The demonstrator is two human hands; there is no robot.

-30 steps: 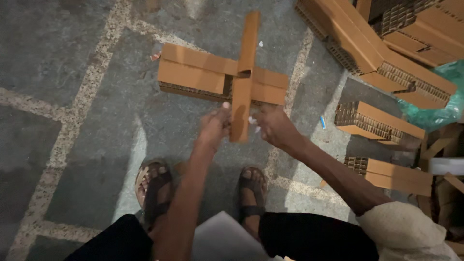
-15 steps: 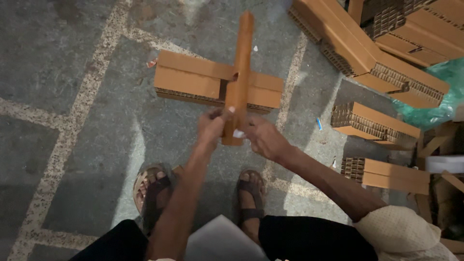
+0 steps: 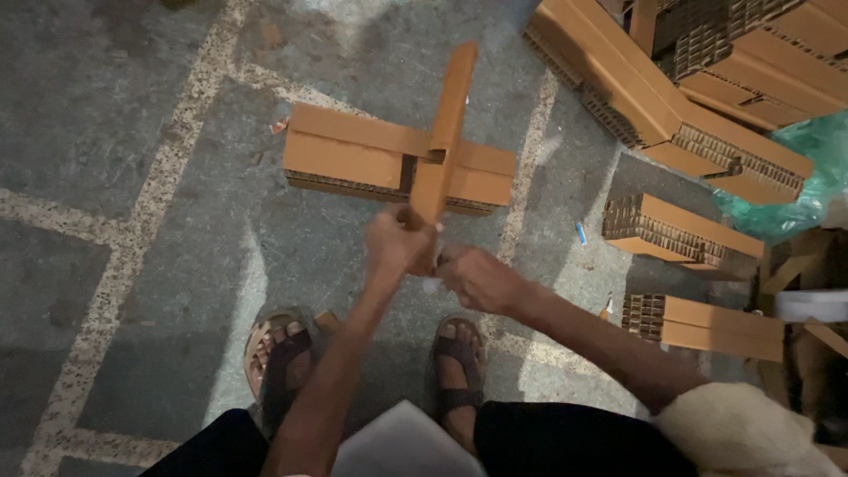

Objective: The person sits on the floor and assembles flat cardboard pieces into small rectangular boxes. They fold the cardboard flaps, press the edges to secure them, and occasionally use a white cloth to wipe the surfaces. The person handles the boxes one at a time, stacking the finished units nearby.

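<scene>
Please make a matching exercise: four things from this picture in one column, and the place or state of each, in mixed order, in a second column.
Things:
1. cardboard strip
2. flat cardboard piece
3. green plastic bag
4. sandals

Places or states:
A. lying on the floor
B. at the right edge, behind stacks
C. held by both hands
D. worn on the feet

Pairs: 1-C, 2-A, 3-B, 4-D
</scene>
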